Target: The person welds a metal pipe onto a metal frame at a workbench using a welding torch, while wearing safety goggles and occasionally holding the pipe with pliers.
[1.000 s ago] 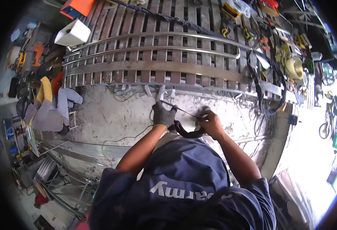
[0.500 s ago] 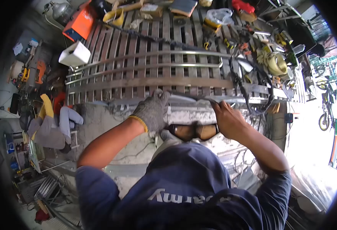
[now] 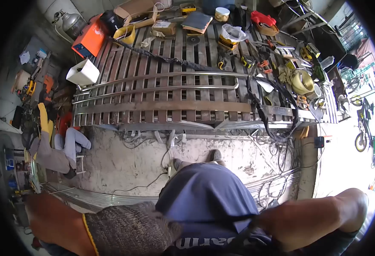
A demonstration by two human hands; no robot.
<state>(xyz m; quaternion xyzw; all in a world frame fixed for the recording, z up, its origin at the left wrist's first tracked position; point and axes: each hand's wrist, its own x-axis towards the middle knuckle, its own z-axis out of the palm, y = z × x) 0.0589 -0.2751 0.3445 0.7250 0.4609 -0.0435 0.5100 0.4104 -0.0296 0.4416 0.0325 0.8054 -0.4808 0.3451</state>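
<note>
My left hand [image 3: 140, 226], in a grey knit glove with a yellow cuff, is raised close to my chest at the bottom of the view. My bare right hand [image 3: 277, 224] is at the same height on the other side. Between them runs a thin, dark, blurred strip [image 3: 215, 220], which looks like the dark-framed glasses seen earlier. Both hands' fingers are smeared and partly hidden, but seem closed at the strip's ends. On the slatted metal table [image 3: 170, 106] in front lie bent shiny metal tubes [image 3: 166, 88] and a flat brown bar [image 3: 187, 105].
An orange machine [image 3: 88, 38] and a white container [image 3: 83, 72] stand at the table's left. Black cable [image 3: 260, 115] loops over its right edge near several tools and a yellow helmet-like bowl [image 3: 301, 81]. Another person [image 3: 55, 149] crouches at left. Cords cross the floor.
Both hands have come from the table edge back toward my chest, bringing the dark glasses with them. My view of the table and floor has shifted slightly.
</note>
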